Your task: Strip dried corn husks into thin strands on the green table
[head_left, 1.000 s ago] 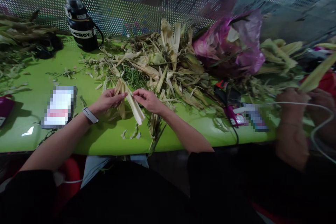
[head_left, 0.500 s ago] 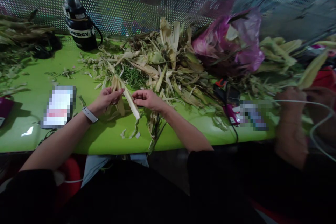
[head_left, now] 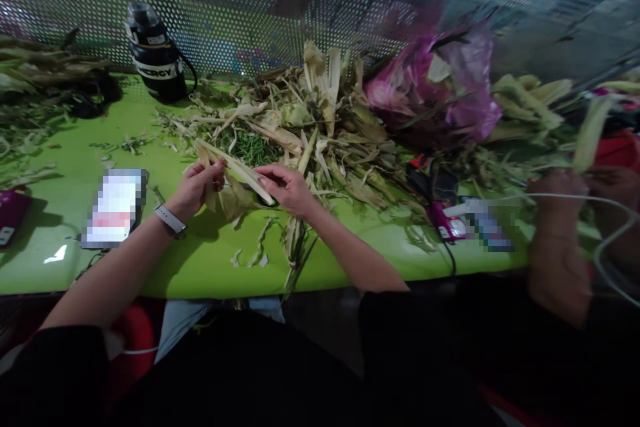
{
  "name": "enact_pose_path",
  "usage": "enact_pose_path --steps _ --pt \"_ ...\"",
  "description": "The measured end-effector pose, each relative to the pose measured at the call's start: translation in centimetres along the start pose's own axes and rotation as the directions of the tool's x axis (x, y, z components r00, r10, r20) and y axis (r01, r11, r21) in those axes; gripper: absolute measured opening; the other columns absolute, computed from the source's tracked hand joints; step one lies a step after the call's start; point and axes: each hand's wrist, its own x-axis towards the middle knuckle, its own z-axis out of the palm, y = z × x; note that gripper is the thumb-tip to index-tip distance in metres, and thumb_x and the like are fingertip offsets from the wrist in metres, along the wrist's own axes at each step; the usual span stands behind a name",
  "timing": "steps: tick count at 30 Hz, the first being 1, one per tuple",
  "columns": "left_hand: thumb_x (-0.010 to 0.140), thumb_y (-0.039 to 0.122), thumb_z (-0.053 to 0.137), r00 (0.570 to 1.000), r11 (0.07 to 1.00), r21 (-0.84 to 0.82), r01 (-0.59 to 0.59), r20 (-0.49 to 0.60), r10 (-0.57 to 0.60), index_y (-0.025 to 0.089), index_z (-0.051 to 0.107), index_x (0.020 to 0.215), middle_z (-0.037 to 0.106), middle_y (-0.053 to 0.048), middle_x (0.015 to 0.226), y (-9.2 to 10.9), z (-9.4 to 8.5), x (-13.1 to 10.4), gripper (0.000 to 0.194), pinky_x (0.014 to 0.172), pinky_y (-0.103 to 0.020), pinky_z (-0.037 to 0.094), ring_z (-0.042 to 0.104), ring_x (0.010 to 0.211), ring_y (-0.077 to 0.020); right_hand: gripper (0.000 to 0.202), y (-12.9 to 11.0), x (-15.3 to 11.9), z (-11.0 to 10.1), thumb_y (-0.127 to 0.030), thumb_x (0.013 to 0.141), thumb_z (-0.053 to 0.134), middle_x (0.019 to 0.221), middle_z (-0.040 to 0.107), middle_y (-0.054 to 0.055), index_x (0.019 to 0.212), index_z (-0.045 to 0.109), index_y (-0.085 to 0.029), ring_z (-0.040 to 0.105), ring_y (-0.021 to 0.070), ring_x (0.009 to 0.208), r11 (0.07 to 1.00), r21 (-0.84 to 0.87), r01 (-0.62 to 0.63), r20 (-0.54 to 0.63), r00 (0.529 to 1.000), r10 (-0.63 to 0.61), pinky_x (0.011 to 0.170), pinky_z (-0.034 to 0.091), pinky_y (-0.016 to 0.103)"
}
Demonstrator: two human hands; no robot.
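My left hand (head_left: 200, 183) pinches a pale dry corn husk (head_left: 240, 168), with more husk hanging below the fingers. The strip slants down to the right, and my right hand (head_left: 285, 188) is closed on its lower end, thumb along the strip. Beneath that end shows a small dark shape that I cannot make out. Under both hands is the green tabletop (head_left: 200, 260), with curled husk scraps (head_left: 260, 243) near its front edge. Just beyond my hands lies a heap of dry husks (head_left: 345, 140) with some thin green strands.
A black bottle (head_left: 159, 67) stands at the back left, and a phone (head_left: 114, 210) lies left of my forearm. Behind the heap sits a pink plastic bag (head_left: 430, 87). At right are a cable, a second phone (head_left: 484, 223) and another person's hands (head_left: 560, 187) holding a husk.
My right hand has closed over the strip's lower end, which has swung up and right. The curled thread that hung from it now lies on the table.
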Motion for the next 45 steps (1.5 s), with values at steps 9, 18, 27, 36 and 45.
enact_pose_path --steps 9,18,27,36,45 --pt "0.062 0.025 0.080 0.988 0.995 -0.003 -0.100 -0.117 0.099 0.020 0.066 0.087 0.068 0.003 0.082 0.3 -0.2 -0.2 0.030 0.055 -0.020 0.045 0.063 0.070 -0.0094 0.024 -0.1 0.1 0.3 -0.035 0.091 0.055 0.090 0.068 0.007 0.100 0.070 -0.018 0.060 0.0169 0.081 0.974 -0.206 0.094 -0.096 0.989 -0.116 0.072 0.049 0.030" --pt "0.069 0.030 0.080 0.995 0.981 0.194 0.030 0.085 -0.047 0.014 0.069 0.091 0.068 -0.001 0.070 0.2 1.1 -1.5 0.030 0.048 -0.018 0.046 0.060 0.055 -0.0090 0.030 -0.1 0.1 0.4 -0.026 0.083 0.062 0.094 0.072 0.007 0.109 0.066 -0.013 0.066 0.0153 0.082 1.000 -0.009 -0.027 0.180 0.983 0.028 0.078 0.054 0.032" --pt "0.076 0.030 0.076 0.995 0.993 0.107 -0.041 0.095 0.031 0.019 0.067 0.100 0.068 0.001 0.077 0.6 1.3 -1.6 0.027 0.055 -0.019 0.051 0.061 0.057 -0.0082 0.021 0.2 0.2 0.7 -0.030 0.083 0.061 0.085 0.070 0.004 0.095 0.065 -0.014 0.063 0.0132 0.074 0.998 -0.013 -0.066 0.100 0.993 0.067 0.072 0.051 0.028" --pt "0.077 0.033 0.076 0.975 0.993 0.118 -0.011 0.222 -0.016 0.016 0.071 0.097 0.070 -0.002 0.075 0.5 0.9 -1.6 0.028 0.059 -0.021 0.052 0.062 0.060 -0.0098 0.024 -0.6 -0.1 0.8 -0.028 0.083 0.059 0.087 0.069 0.006 0.100 0.066 -0.013 0.061 0.0144 0.074 0.997 -0.059 -0.049 0.133 0.990 0.056 0.071 0.051 0.030" --pt "0.073 0.032 0.080 0.934 0.990 0.105 0.095 0.335 -0.125 0.018 0.065 0.099 0.069 -0.002 0.078 0.2 1.0 -1.7 0.033 0.061 -0.024 0.054 0.066 0.065 -0.0130 0.033 -0.3 -0.5 1.2 -0.032 0.085 0.059 0.101 0.072 0.009 0.112 0.063 -0.014 0.068 0.0178 0.092 0.992 0.099 -0.080 0.173 0.983 0.062 0.083 0.056 0.034"
